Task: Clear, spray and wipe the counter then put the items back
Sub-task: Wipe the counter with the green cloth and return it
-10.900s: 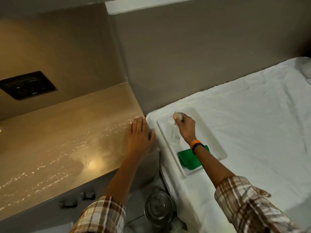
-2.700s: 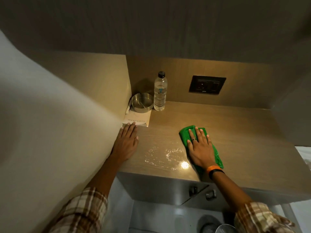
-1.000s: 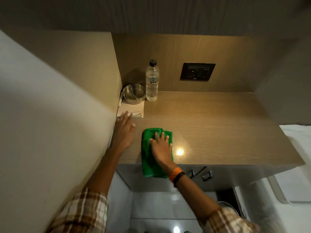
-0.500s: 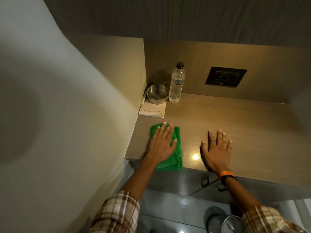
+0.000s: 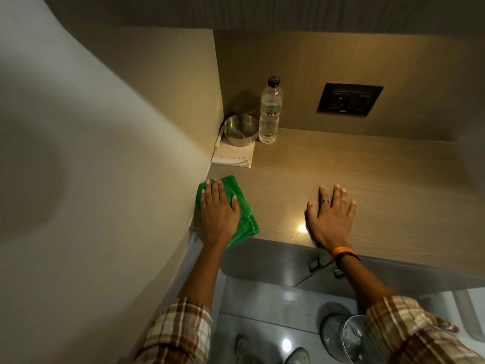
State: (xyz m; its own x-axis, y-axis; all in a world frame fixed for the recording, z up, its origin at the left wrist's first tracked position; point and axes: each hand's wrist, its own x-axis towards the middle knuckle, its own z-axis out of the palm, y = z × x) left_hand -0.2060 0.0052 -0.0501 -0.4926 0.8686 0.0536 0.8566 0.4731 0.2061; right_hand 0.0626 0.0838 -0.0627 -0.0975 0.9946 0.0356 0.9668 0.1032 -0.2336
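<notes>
The wooden counter [image 5: 367, 179] fills the middle of the view. A folded green cloth [image 5: 242, 206] lies at its front left corner against the side wall, one end hanging over the front edge. My left hand [image 5: 219, 210] presses flat on the cloth. My right hand [image 5: 330, 214] rests flat on the bare counter to the right, fingers spread, holding nothing. In the back left corner stand a clear water bottle [image 5: 269, 114], a steel bowl [image 5: 240, 130] and a white notepad [image 5: 233, 156] with a white pen [image 5: 219, 139] beside it.
A dark socket plate [image 5: 349, 99] sits on the back wall. Drawer handles [image 5: 315, 264] show under the counter's front edge. A steel bin [image 5: 349, 337] stands on the grey floor at the lower right. A pale wall closes off the left side.
The cloth passed from my right hand to my left a second ago. Since half a second ago my left hand has slid the cloth left against the side wall; my right hand stays flat.
</notes>
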